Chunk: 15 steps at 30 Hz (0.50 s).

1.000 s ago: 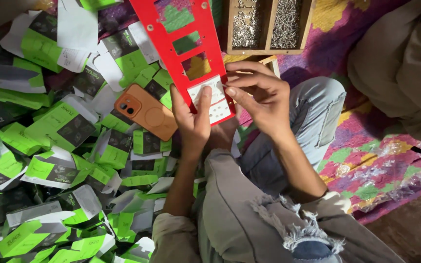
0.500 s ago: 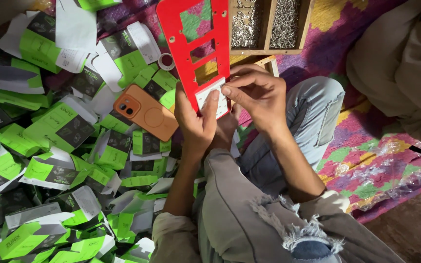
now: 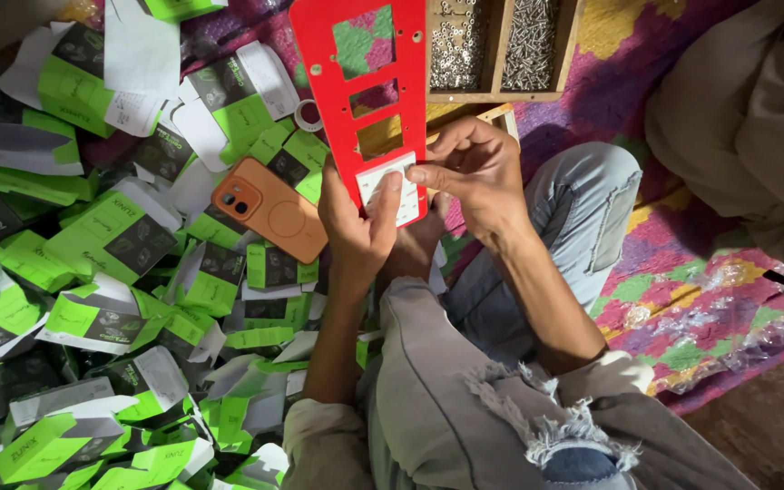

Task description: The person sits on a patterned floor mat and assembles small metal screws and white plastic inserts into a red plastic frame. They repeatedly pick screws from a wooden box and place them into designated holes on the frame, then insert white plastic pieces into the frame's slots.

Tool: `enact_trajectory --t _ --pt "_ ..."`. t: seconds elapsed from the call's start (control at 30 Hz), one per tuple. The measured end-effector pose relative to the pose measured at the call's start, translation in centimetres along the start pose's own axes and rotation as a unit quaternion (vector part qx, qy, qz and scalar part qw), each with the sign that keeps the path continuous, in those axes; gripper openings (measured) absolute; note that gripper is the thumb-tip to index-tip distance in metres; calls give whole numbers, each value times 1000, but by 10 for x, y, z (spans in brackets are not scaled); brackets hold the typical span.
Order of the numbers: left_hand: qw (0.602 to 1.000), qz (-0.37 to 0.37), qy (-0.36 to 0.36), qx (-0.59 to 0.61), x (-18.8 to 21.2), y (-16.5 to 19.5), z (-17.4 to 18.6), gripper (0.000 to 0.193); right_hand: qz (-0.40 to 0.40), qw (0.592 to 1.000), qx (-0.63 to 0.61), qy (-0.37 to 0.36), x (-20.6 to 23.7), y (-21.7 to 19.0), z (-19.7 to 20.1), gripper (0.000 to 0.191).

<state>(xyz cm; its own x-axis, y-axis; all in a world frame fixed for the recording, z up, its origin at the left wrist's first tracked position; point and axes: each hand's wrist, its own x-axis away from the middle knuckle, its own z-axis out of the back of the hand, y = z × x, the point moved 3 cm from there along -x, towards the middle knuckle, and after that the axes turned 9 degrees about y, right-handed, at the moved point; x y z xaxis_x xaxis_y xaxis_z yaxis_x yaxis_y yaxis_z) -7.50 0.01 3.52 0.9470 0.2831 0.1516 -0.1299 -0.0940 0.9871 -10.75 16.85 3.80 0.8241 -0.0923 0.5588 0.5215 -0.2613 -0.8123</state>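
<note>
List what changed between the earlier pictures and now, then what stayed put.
The red plate swung from leaning left to nearly upright. The left hand and right hand kept hold of its lower end, pressing the white switch piece there; nothing was released. The orange phone, green cartons and screw tray stayed put.

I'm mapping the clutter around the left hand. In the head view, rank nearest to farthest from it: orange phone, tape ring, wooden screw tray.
1. Orange phone, just left of the left hand.
2. Tape ring, above the phone, by the red panel's left edge.
3. Wooden screw tray, top, right of the panel.
</note>
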Motion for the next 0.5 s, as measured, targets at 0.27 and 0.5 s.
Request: enact_trajectory --t 0.27,0.5 --pt "998 -19 10 -62 -2 8 -6 32 5 1000 0 16 7 8 1 37" --pt "983 -85 39 -158 5 4 -18 35 24 998 -6 61 8 24 1 29"
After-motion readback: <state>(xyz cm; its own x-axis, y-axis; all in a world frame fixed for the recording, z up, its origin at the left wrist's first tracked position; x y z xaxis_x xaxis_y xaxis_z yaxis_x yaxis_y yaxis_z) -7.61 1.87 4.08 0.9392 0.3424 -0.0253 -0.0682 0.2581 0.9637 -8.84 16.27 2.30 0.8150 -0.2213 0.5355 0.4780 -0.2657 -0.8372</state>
